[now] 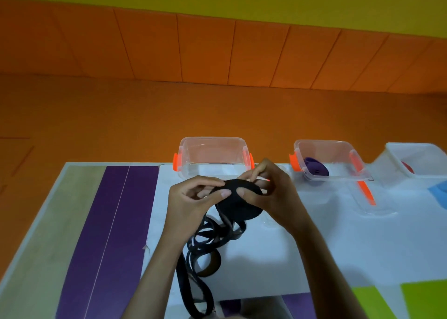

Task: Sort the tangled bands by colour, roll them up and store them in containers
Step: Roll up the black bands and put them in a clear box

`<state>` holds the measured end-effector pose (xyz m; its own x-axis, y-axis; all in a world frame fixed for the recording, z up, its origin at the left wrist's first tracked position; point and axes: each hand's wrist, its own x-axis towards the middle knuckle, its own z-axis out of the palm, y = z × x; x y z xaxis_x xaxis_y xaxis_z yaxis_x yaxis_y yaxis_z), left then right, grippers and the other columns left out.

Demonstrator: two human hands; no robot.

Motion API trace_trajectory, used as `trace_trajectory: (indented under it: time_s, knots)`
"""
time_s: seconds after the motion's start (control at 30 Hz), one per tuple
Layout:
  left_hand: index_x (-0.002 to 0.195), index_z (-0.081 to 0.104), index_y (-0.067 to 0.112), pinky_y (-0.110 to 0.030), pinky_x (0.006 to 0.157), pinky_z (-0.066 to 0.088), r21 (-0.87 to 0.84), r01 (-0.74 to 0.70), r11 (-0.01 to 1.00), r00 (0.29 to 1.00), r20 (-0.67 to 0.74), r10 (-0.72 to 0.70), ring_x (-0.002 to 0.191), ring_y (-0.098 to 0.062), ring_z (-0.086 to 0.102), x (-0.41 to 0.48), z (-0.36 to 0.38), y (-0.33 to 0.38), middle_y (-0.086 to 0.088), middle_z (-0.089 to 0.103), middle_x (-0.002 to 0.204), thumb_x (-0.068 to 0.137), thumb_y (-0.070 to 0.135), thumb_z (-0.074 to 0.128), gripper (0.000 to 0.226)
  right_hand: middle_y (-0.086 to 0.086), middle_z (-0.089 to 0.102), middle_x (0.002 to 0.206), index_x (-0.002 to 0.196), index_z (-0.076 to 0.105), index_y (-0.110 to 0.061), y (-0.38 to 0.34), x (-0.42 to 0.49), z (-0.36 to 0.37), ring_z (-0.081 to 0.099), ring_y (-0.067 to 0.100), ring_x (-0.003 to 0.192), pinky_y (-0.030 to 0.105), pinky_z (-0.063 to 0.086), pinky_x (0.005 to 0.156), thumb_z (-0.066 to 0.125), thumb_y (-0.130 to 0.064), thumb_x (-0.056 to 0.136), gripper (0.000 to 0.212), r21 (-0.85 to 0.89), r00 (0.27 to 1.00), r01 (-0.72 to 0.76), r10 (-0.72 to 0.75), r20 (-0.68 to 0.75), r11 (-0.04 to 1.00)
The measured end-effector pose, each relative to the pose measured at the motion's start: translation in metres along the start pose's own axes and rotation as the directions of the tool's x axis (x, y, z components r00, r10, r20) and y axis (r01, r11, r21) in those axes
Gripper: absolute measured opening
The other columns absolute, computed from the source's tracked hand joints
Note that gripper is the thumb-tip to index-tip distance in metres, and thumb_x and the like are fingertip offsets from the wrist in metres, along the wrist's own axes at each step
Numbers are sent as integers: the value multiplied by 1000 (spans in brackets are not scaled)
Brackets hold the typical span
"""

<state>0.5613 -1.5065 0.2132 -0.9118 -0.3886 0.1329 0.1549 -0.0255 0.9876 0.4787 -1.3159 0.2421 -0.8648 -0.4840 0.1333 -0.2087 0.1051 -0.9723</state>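
Both hands meet over the middle of the tabletop (266,258) around a flat black roll (244,209) of band. The left hand (191,197) grips its left edge with curled fingers and its thumb on the face. The right hand (268,193) holds the right edge the same way, thumb on the face and fingers curled behind. The roll is held just above the surface and is only partly wound. A long loose tail (208,241) of the same black band hangs from it and lies in tangled loops on the near part of the tabletop, running off the near edge. At the far edge stand three clear containers. The middle container (212,139) looks empty, the next container (321,141) to the right holds a purple roll (315,170), and the far-right container (411,145) shows something red (407,167), partly cut off. A clear lid (370,207) lies near the purple one. So purple and probably red seem stored. What appears left is winding in the black tail, putting the roll in a container, likely the empty one, and perhaps fitting lids.
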Motion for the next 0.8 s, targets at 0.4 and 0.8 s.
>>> trace_trajectory:
  time_s: [0.4, 0.8]
  knots:
    - [88, 84, 29, -20, 75, 59, 24, 16, 1000, 1000, -17, -15, 82, -15, 77, 6, 2, 10, 0, 81, 87, 75, 19, 92, 18, -9, 79, 97, 85, 64, -37, 0, 11, 0, 77, 15, 99, 41, 64, 85, 89, -28, 75, 28, -140, 1000, 20, -21, -9, 990]
    - [89, 84, 28, -15, 73, 56, 3, 6, 1000, 1000, -6, -6, 78, -9, 74, 18, 25, 16, 0, 80, 86, 76, 14, 93, 21, -3, 79, 97, 85, 68, -36, -6, 18, -27, 78, 17, 98, 39, 65, 82, 90, -28, 77, 25, -84, 995, 54, -60, -77, 995]
